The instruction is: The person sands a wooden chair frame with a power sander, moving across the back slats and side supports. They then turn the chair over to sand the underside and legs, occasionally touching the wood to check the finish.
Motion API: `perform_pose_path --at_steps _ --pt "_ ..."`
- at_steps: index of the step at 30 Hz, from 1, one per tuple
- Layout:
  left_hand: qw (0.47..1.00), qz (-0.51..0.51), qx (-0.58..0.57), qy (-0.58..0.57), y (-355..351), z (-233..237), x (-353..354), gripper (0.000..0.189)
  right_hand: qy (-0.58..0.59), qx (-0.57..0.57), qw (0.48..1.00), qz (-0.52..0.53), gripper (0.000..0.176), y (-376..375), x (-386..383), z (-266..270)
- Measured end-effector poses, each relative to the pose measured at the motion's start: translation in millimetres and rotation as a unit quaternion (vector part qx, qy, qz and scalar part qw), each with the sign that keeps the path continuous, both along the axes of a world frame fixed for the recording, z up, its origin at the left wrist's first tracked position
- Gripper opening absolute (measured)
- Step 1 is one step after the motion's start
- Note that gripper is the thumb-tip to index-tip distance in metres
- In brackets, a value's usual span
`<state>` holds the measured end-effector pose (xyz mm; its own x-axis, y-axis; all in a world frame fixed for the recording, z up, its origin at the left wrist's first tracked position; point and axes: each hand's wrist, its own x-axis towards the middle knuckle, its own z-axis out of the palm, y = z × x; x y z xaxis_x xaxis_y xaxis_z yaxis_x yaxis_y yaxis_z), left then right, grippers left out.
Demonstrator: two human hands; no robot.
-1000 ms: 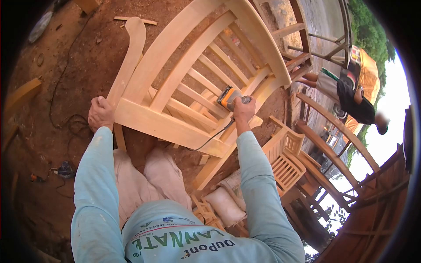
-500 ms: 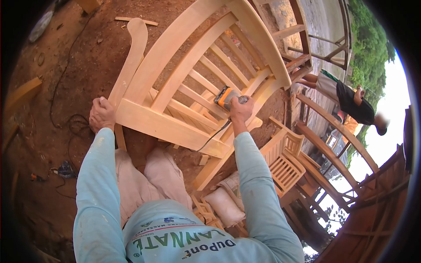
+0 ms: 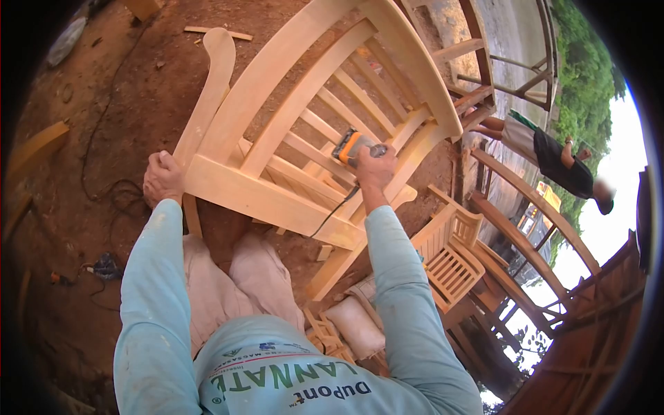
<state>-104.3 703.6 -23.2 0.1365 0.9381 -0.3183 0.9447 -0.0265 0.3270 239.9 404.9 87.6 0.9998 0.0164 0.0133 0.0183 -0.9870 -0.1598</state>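
Note:
A pale wooden slatted bench [image 3: 277,204] lies tipped in front of me, with a curved back rail and a rounded arm [image 3: 211,90]. My left hand [image 3: 163,178] is closed around the bench's near left corner, where the arm meets the wide board. In my right hand [image 3: 375,169] is an orange and grey power sander [image 3: 351,146], gripped from above by its body. The sander is over the slats near the right-hand rails; its underside is hidden, so contact cannot be made out. Its dark cord [image 3: 335,213] hangs over the near board.
Dirt floor carries a coiled black cable [image 3: 124,197] at left and a loose wood strip [image 3: 218,33]. A small slatted chair [image 3: 453,270] and a whitish sack [image 3: 356,325] stand at right. Another person [image 3: 557,159] stands beyond timber frames [image 3: 532,207].
My right hand has shifted the sander slightly left and away from me across the slats. The left hand keeps its grip on the corner. The other person's arms have moved a little.

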Motion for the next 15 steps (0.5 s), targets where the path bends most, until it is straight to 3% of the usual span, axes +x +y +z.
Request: perform_pose_path --at_steps 5,15 --pt "1.000 -0.009 0.016 0.000 -2.2 -1.6 -1.7 0.043 0.006 -0.029 0.999 -0.026 0.062 -45.5 24.6 -8.6" --pt "1.000 -0.011 0.015 -0.004 -2.0 -1.4 -2.2 0.041 -0.018 0.012 1.000 0.019 0.057 35.9 -7.3 -12.5"
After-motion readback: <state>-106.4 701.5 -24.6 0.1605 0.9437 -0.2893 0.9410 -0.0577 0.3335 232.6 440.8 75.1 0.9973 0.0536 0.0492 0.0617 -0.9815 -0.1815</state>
